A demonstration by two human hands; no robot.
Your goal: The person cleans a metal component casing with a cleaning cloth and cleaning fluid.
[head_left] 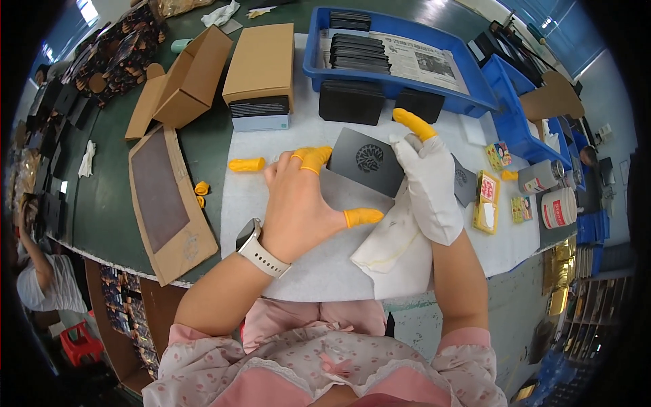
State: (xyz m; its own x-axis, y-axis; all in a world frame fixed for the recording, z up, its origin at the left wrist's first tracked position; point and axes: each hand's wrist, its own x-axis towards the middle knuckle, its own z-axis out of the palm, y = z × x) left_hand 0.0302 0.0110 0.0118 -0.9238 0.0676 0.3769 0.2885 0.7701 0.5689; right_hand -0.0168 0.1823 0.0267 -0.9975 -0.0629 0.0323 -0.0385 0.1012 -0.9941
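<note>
A dark grey square card [352, 169] with a round black emblem lies tilted between my hands. In a white glove with a yellow finger cot on the index finger, my right hand [430, 180] pinches the card's right edge; the fingers underneath are hidden. That index finger points away from the card. Yellow cots also cover fingertips and thumb of my left hand [295, 200], which is spread with its fingertips at the card's left edge. A white cloth [386, 244] hangs below my right hand. Behind that hand, a second dark card [464, 182] with an emblem lies partly covered.
A blue tray [400, 87] holds stacked dark cards on newspaper. Cardboard boxes [261, 64] stand at the far left, near a flat cardboard piece [169, 203]. To the right are a yellow box [486, 203], a white tub [559, 207] and blue bins [515, 119].
</note>
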